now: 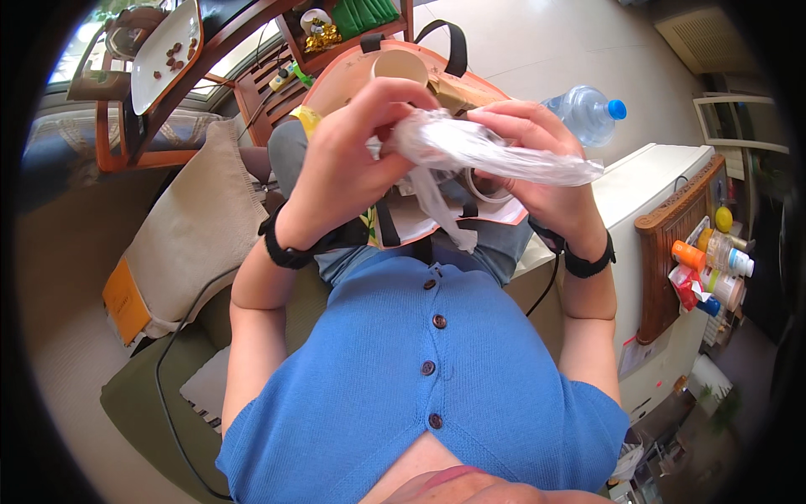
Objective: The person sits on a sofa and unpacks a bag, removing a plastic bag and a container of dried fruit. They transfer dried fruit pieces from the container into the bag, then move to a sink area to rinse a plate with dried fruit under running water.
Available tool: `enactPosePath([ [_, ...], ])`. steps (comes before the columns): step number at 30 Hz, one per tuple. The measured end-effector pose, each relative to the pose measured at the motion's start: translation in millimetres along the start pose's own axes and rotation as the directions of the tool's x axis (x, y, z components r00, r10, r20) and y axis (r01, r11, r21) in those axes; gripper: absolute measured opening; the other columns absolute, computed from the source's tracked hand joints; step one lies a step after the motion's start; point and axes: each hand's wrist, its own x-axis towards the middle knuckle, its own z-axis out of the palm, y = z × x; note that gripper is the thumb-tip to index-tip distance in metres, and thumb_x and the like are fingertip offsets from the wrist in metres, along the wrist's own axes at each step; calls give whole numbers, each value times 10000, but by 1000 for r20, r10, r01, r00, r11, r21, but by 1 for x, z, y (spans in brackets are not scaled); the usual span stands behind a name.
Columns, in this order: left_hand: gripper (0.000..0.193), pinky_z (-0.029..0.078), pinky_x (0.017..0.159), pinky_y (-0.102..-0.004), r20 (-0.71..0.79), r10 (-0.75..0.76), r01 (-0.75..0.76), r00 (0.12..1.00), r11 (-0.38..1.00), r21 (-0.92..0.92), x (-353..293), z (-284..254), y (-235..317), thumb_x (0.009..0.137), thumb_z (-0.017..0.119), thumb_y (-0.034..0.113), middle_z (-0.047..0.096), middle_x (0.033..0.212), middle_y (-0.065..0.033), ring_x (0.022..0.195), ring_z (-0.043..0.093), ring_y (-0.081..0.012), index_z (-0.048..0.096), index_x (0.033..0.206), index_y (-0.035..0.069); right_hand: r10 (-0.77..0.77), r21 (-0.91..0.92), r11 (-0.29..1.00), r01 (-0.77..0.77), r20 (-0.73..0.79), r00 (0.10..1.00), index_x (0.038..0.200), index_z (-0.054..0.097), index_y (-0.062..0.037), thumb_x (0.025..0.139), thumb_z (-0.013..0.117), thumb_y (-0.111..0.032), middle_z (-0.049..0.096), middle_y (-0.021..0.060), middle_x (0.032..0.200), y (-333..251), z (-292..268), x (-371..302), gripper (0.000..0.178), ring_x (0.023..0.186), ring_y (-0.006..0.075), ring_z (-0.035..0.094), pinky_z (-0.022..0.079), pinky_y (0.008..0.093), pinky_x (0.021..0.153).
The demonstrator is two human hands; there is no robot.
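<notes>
Over the lap, crumpled clear plastic [483,147] between two hands.
The left hand [361,130] pinches its left end between thumb and curled fingers; the right hand [546,155] has its bent fingers closed on the plastic's far edge, its thumb mostly hidden. Loose strands trail right and near, above an open orange-rimmed bag [340,67]. Farther right lies a clear bottle [578,113] with a blue cap; far left, a white tray [159,52].

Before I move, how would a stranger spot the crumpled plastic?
Beyond the blue top is the peach tote. Over it, the crumpled plastic sits between the left hand and right hand. Unlike the opaque tote, it's shiny, translucent, with loose ends.
</notes>
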Motion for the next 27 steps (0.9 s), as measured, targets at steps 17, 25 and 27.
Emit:
enactPosePath([
  [17,128,510,673,-407,189,277,-326,942,892,314,47,86,-33,864,706,152,638,775,-115,751,626,-314,615,889,65,181,-58,972,-226,-426,887,1052,703,-44,839,738,-47,713,108,989,49,-3,-79,215,883,286,673,532,351,752],
  [25,183,522,587,-353,322,316,-449,893,687,572,41,81,-22,861,665,131,608,761,-32,747,645,-216,602,1032,122,108,-211,933,-292,-612,784,848,662,-72,801,803,-114,677,60,847,46,-18,-77,155,747,261,614,496,359,695],
  [27,223,540,622,-352,244,241,-339,939,760,555,41,72,-20,838,684,126,658,834,-29,780,664,-227,603,1046,125,244,-147,885,-443,-663,707,863,649,-62,845,786,-127,676,58,849,51,-22,-84,153,717,230,599,488,331,681],
])
